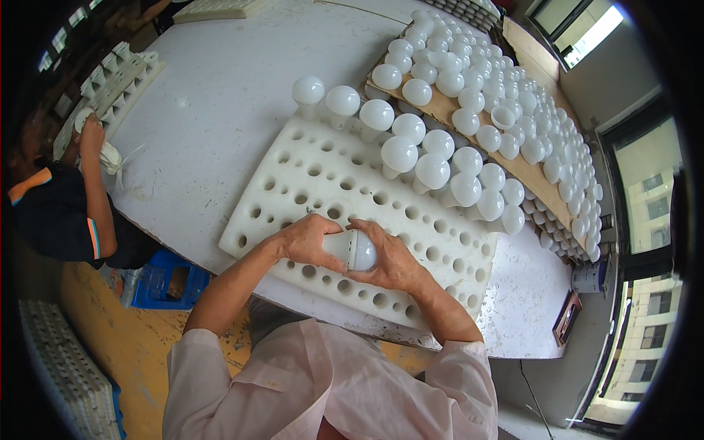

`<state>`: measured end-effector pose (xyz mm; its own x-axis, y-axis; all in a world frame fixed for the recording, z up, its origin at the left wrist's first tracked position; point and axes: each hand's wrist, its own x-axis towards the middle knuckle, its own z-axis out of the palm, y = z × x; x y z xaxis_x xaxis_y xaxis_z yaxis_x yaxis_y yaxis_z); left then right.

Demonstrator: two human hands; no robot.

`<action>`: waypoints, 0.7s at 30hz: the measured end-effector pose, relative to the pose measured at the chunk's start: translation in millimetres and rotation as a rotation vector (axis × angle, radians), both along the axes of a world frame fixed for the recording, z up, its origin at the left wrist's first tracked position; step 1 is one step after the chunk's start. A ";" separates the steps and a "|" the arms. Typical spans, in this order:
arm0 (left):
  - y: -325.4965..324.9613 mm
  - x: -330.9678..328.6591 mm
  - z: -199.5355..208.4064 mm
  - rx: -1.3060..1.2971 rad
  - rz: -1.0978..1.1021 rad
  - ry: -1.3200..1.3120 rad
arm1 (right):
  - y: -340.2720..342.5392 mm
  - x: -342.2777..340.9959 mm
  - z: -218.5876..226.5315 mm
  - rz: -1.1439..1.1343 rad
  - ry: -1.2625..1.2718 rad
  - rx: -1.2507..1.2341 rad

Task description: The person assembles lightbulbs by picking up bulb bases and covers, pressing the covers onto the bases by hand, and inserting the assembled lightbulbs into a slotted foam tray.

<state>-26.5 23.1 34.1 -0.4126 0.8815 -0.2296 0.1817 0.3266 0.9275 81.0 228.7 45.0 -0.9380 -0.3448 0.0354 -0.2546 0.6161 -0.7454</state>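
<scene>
- The white bulb is held sideways over the foam tray, toward the near edge, its dome to the right.
- Left hand is clamped on the bulb's housing; right hand is closed around the dome end.
- Work looks partway along: bulbs stand in the tray along its far edge, doubled up toward the far right corner, while the middle and near rows show bare holes.
- The tray lies by the near edge of the pale, scuffed tabletop.
- At the tabletop's far right, a tan board carries a dense crowd of similar bulbs.
- By the left edge sits a co-worker, near a blue stool.
- Worn yellow floor below; windows along the right wall.
</scene>
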 end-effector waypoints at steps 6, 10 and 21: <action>7.6 7.3 0.7 0.090 0.043 -0.137 | -9.2 -1.9 1.0 -0.127 0.363 0.057; 11.0 10.6 6.7 0.104 0.034 -0.219 | -11.3 -5.7 -4.8 0.012 0.606 -0.123; 20.8 25.1 6.2 -0.014 0.051 -0.236 | -10.6 -2.2 -11.5 0.038 0.521 -0.257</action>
<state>-1.5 43.9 40.3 -0.3901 0.8568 -0.3372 -0.0563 0.3434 0.9375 78.8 218.1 33.4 -0.7616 -0.2975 0.5757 -0.6462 0.4153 -0.6403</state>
